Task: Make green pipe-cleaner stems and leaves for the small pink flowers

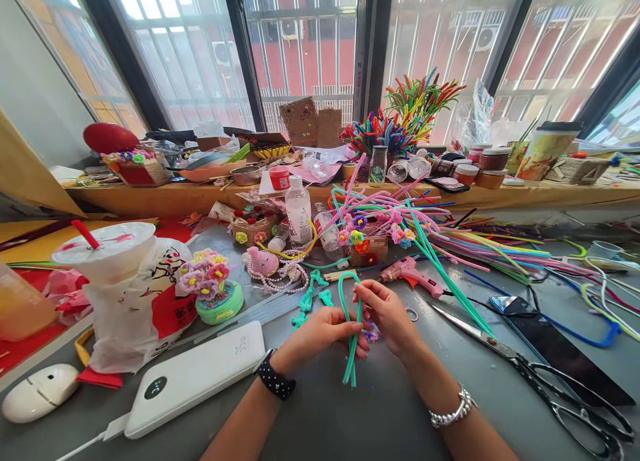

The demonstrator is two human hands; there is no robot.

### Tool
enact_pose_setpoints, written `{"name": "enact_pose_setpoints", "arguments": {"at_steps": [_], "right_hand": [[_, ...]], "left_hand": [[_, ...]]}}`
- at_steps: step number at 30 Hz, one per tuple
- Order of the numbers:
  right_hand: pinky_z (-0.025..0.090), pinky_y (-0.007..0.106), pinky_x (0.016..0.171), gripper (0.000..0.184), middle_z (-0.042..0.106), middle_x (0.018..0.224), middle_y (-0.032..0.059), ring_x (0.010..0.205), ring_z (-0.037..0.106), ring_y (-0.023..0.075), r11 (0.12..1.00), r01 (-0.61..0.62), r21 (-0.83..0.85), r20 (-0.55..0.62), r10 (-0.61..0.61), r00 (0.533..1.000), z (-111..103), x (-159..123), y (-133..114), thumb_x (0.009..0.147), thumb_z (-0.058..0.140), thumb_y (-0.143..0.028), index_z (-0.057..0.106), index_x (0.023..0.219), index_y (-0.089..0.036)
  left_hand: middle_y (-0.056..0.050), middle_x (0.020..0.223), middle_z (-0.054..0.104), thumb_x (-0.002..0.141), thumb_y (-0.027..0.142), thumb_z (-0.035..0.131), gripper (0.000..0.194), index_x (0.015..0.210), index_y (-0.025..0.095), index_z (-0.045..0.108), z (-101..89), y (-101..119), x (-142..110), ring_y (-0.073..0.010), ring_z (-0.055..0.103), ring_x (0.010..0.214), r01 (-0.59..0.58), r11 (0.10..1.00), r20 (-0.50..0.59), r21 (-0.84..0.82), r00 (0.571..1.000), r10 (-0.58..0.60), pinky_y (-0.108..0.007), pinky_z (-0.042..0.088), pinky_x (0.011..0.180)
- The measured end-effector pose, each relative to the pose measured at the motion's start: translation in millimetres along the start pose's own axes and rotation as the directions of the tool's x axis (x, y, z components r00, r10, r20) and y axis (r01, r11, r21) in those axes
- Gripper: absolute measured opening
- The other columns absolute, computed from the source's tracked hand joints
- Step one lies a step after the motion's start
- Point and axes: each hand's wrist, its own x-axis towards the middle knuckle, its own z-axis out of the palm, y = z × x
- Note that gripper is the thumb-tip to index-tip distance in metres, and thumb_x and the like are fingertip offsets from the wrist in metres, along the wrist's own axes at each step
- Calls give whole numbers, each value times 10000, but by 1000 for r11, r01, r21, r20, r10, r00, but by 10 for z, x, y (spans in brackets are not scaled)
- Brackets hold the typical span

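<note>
Between my two hands is a green pipe cleaner [343, 289], bent into a narrow loop with its two ends hanging down and crossing. My left hand [320, 334] pinches it low, where the strands come together. Higher up, the fingers of my right hand [387, 314] close on the loop's right side. Twisted green pipe cleaner pieces [307, 301] lie just beyond my left hand. A small purple piece [371, 331] shows partly behind my hands. A pink glue gun [413, 274] rests past my right hand.
Large scissors [493, 341] and a dark phone [565, 351] lie at the right. A white power bank [200, 377], a bagged drink cup [113, 247] and a pipe cleaner flower pot [220, 304] stand left. Loose pipe cleaners [480, 247] spread behind, near a plastic bottle [299, 214].
</note>
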Motion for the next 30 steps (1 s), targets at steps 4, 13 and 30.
{"name": "enact_pose_setpoints", "arguments": {"at_steps": [4,13,30], "right_hand": [[430,240,660,183,604,825,32,760,549,139,972,-103,212,127,77,989,6,-30,-79,661,609,-349,608,707,-172],[426,304,713,161,640,842,12,736,578,144,904,-200,379,310,80,948,-18,-66,-79,705,580,-349,608,684,-192],[470,196,618,135,668,724,-16,614,583,80,854,-73,515,31,66,997,-74,77,12,623,677,-271,639,708,-173]], "left_hand": [[-28,629,618,676,334,588,236,759,113,598,12,13,-39,-120,584,544,40,999,90,2,995,-40,-235,448,558],[-53,688,650,676,299,594,213,775,114,633,34,30,-54,-135,606,617,41,999,135,2,990,-41,-252,458,639],[-70,727,669,607,346,627,321,830,118,657,42,-50,41,-179,599,666,16,984,-10,178,1000,-15,-258,453,589]]}}
